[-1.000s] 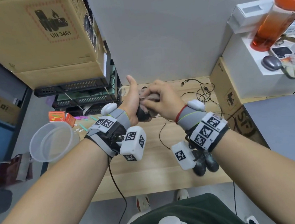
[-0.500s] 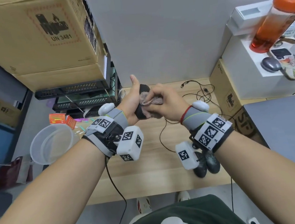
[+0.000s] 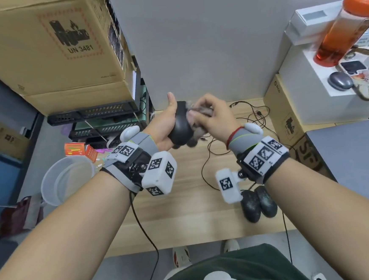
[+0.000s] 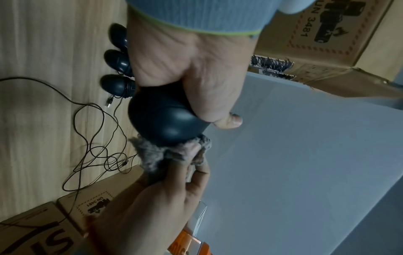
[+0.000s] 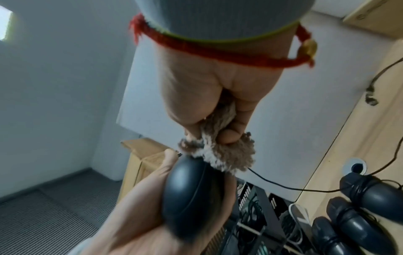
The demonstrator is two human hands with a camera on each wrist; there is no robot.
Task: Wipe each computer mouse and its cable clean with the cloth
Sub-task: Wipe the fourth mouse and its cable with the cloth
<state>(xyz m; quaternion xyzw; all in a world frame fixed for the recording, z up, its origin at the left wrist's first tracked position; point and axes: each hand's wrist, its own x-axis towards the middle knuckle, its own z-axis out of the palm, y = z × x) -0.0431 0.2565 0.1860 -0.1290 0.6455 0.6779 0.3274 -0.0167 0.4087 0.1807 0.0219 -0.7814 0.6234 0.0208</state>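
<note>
Centre of head view: left hand (image 3: 164,128) curls around a black computer mouse (image 3: 179,127), lifted above the wooden desk (image 3: 185,217) | right hand (image 3: 216,117) pinches a fuzzy grey-brown cloth (image 3: 196,122) against the mouse's upper end | lower right: more black mice (image 3: 258,203) lie on the desk with tangled cables (image 3: 254,114).

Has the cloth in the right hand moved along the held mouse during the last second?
Yes. The cloth went from the mouse's top end down its side, toward the table, with the right hand.
</note>
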